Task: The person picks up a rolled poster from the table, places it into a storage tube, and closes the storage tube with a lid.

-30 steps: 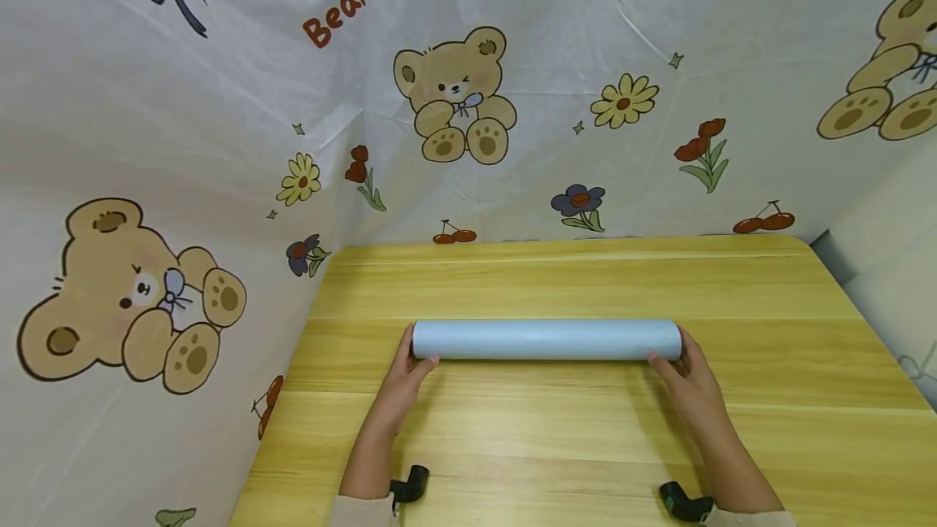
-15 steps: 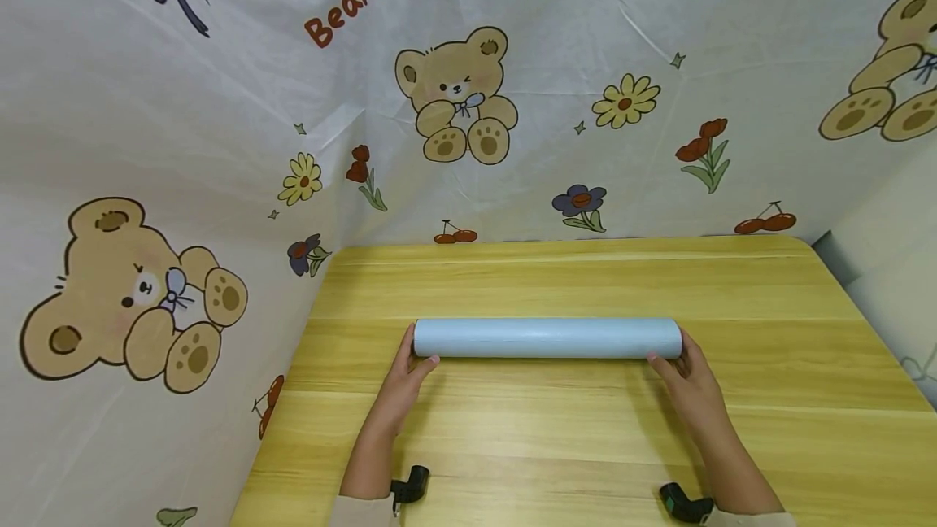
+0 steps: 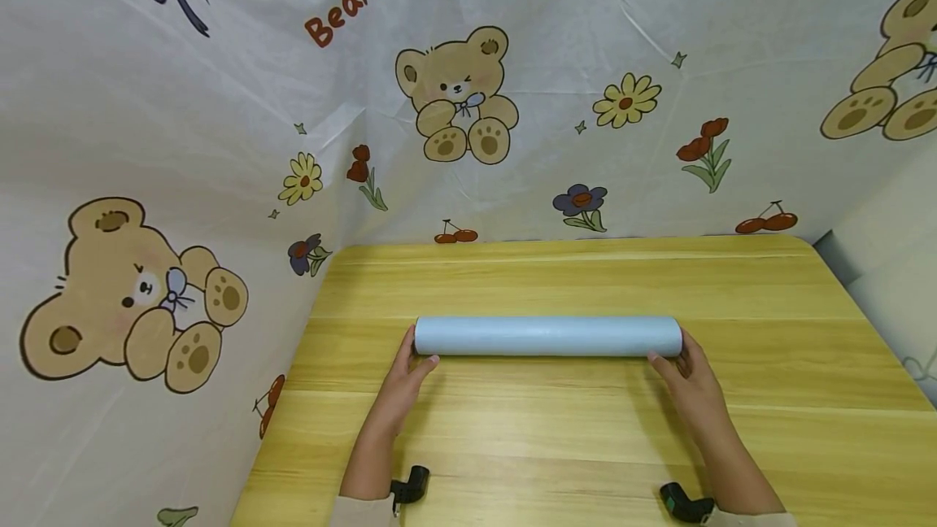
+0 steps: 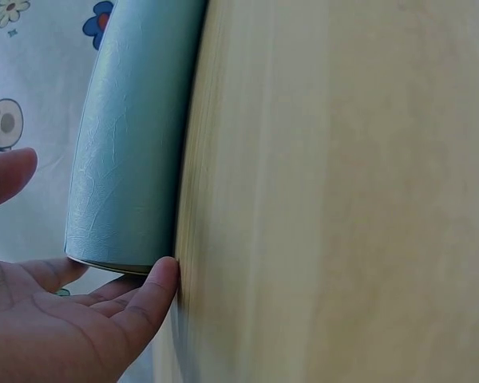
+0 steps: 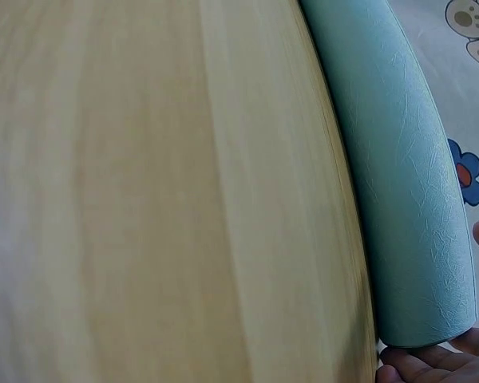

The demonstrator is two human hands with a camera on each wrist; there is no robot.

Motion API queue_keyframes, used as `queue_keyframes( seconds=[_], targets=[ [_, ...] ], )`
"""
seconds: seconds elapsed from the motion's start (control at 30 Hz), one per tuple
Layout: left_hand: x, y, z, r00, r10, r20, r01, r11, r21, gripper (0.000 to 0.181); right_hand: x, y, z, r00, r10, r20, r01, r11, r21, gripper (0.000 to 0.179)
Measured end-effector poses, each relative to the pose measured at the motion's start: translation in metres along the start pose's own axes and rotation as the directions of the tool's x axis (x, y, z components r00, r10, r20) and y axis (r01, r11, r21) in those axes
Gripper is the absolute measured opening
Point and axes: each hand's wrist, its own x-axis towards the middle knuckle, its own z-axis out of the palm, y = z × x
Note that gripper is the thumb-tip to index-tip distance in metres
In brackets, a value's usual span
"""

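Note:
A long pale-blue roll (image 3: 547, 336) with a finely creased surface lies crosswise on the wooden table (image 3: 527, 429). At its left end is my left hand (image 3: 401, 385), fingertips right at the end edge. In the left wrist view those fingers (image 4: 156, 295) reach out under the roll's end, and the thumb stands apart from it. My right hand (image 3: 688, 385) is placed the same way at the opposite end. The right wrist view shows its fingers (image 5: 419, 365) by the end edge and the thumb off to the side, the rest of the hand out of frame.
A white cloth (image 3: 542, 15) printed with bears and flowers hangs behind the table and along its left side. Black wrist devices sit near each sleeve, a left one (image 3: 411, 485) and a right one (image 3: 684, 503). A pale surface (image 3: 893, 267) borders the table's right edge.
The roll has shifted very slightly toward the table's far edge. Both hands have stayed practically in place at its ends.

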Motion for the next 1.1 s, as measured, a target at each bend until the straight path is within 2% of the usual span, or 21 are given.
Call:
queue_keyframes(
  seconds=[0.57,0.83,0.97,1.1],
  targets=[
    [-0.0010,0.0002,0.0000,1.000,-0.004,0.009,0.004,1.000,0.005,0.083,0.0012,0.0017,-0.0013,1.000,0.020,0.012,-0.020,1.000,-0.012,0.094],
    [-0.0034,0.0031,-0.0005,1.000,-0.010,0.011,0.010,1.000,0.008,0.083,0.0017,0.0017,-0.0003,1.000,0.000,-0.007,0.000,1.000,-0.003,0.093],
    [-0.0057,0.0050,0.0001,1.000,0.002,-0.013,-0.001,1.000,0.022,0.083,0.0011,0.0002,-0.0008,1.000,-0.009,-0.008,0.009,1.000,-0.008,0.093],
    [-0.0088,0.0083,0.0012,0.997,0.028,-0.065,-0.021,0.994,0.105,0.081,-0.0006,-0.0016,-0.0024,1.000,-0.019,-0.004,0.019,1.000,-0.014,0.094]
  ],
)
